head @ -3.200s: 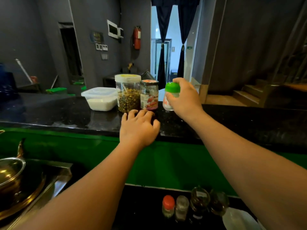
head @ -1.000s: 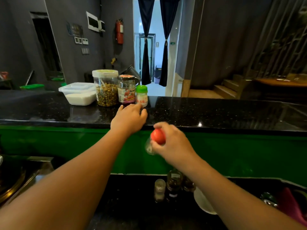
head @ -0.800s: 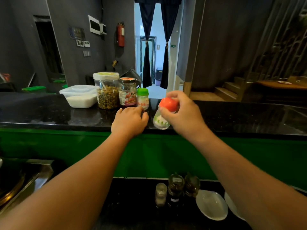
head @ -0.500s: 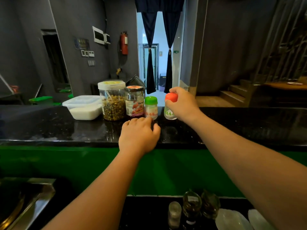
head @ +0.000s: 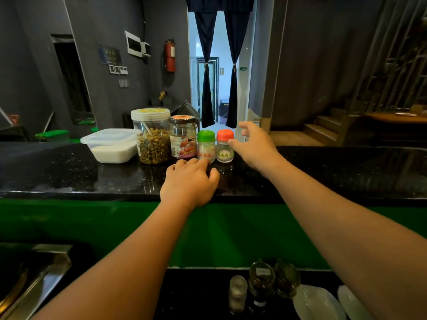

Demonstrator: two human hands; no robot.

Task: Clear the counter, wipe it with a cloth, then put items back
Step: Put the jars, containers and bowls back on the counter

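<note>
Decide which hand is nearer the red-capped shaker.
Right. The right hand sits just beside the red-capped shaker; the left hand rests on the counter, before the green-capped shaker.

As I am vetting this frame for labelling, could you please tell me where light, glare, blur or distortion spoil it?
Head view: the doorway is blown out against dim surroundings; head view: the glossy counter mirrors the jars; head view: wide-angle distortion tilts the walls; head view: the bottles at the bottom edge are soft.

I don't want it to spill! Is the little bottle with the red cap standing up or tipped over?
Standing up. The red-capped bottle sits on its base on the black counter, cap on top.
</note>
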